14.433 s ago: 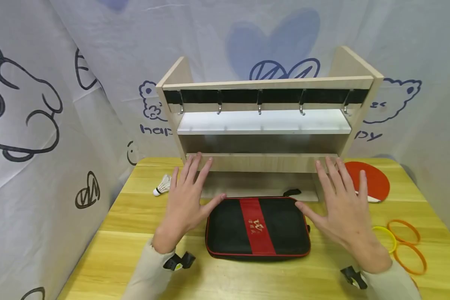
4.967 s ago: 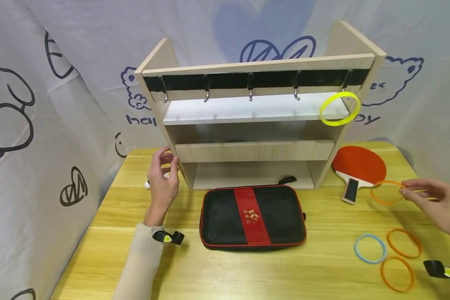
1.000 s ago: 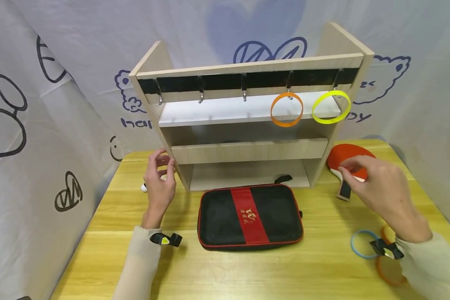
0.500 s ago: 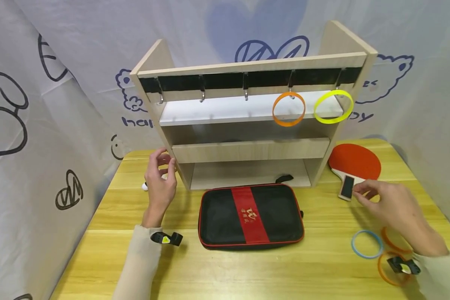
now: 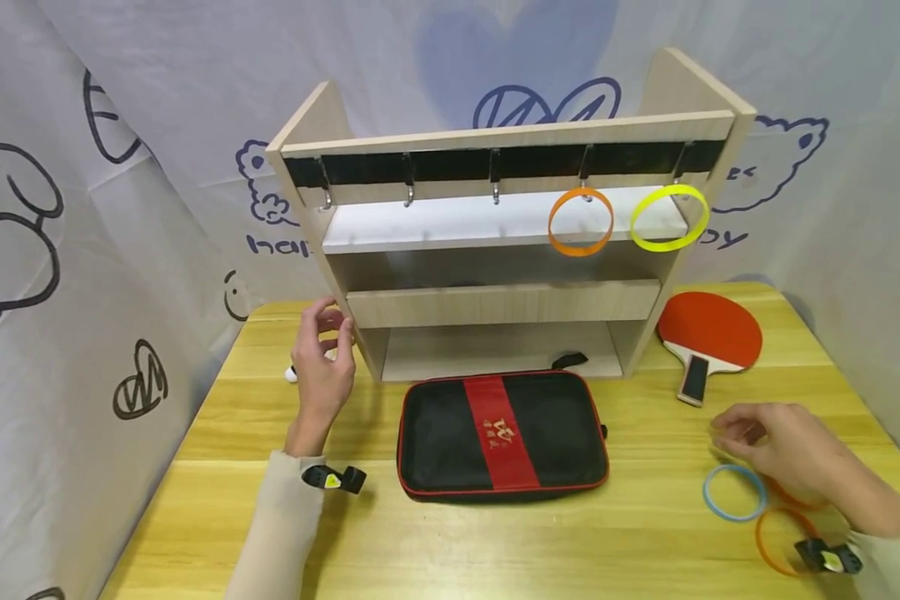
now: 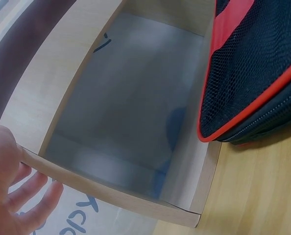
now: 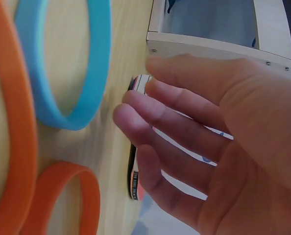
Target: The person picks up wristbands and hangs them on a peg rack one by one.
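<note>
My left hand (image 5: 324, 367) grips the left side panel of a wooden shelf unit (image 5: 502, 305); the left wrist view has the thumb on one side of the panel edge and the fingers (image 6: 43, 208) on the other. My right hand (image 5: 787, 446), slightly blurred, hovers above the rings at the right. Its fingers (image 7: 157, 105) are loosely bent and hold nothing. Below it lie a blue ring (image 5: 735, 519) and two orange rings (image 5: 760, 540), one partly hidden by the hand. From the two rightmost hooks hang an orange ring (image 5: 581, 251) and a yellow ring (image 5: 667, 246).
A black zip case (image 5: 438, 437) with a red stripe lies before the shelf. Right of the unit lies a red table tennis bat (image 5: 708, 329). A shuttlecock (image 5: 292, 374) shows partly behind my left hand. The remaining three hooks (image 5: 496, 198) carry nothing.
An orange ring now hangs beside the yellow one, which was hung earlier. Over the last second my right hand has come down and toward me, from the bat to the rings. My left hand stays put.
</note>
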A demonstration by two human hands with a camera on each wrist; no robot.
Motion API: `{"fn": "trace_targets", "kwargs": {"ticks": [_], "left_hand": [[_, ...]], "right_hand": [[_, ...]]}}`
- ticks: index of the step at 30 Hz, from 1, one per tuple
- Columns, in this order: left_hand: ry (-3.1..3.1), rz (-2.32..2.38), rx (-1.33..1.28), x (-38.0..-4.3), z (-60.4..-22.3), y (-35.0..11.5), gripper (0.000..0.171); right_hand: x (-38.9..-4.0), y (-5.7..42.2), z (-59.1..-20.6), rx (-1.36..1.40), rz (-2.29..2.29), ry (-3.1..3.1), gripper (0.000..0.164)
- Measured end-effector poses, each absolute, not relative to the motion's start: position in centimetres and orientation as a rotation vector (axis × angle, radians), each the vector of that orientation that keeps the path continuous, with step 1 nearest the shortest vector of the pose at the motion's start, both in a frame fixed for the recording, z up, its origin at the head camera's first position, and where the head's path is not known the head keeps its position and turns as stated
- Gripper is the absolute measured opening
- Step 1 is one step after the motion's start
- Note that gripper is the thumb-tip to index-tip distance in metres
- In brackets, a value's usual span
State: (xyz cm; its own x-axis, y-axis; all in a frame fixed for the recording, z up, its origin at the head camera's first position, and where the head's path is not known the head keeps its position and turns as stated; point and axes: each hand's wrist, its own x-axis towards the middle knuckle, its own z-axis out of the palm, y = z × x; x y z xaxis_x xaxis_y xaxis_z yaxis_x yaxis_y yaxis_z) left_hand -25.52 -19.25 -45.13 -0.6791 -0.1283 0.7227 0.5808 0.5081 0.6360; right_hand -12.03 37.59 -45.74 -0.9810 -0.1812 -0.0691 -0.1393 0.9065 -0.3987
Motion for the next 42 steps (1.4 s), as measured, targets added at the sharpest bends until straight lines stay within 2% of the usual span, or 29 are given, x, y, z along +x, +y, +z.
{"fn": "trace_targets", "kwargs": {"ticks": [3, 10, 19, 31, 36, 42], "left_hand": [[-2.007, -1.219, -0.369, -25.5, -45.2, -19.3, 0.033], [-2.008, -1.228, -0.359, -25.5, -45.2, -19.2, 0.034], [-2.014, -1.228, -0.371, -25.7, -45.1, -19.1, 0.034], [-2.014, -1.231, -0.365, -25.5, -45.3, -19.1, 0.034], [-2.005, -1.244, -0.366, -25.4, -45.2, -19.0, 0.033], [-2.011, -1.242, -0.366, -25.4, -45.2, -19.1, 0.034]], "right_hand": [[-11.8, 38.0, -46.0, -0.256, -0.625, 2.916, 0.019], [-11.4, 38.6, -46.5, -0.366, -0.637, 2.854, 0.007], [-11.2, 39.0, -46.9, -0.355, -0.631, 2.842, 0.014], [-11.5, 38.1, -47.0, -0.375, -0.650, 2.927, 0.015], [-11.8, 37.2, -46.5, -0.452, -0.732, 2.998, 0.019], [-12.7, 35.5, -45.1, -0.505, -0.791, 3.159, 0.017]]}}
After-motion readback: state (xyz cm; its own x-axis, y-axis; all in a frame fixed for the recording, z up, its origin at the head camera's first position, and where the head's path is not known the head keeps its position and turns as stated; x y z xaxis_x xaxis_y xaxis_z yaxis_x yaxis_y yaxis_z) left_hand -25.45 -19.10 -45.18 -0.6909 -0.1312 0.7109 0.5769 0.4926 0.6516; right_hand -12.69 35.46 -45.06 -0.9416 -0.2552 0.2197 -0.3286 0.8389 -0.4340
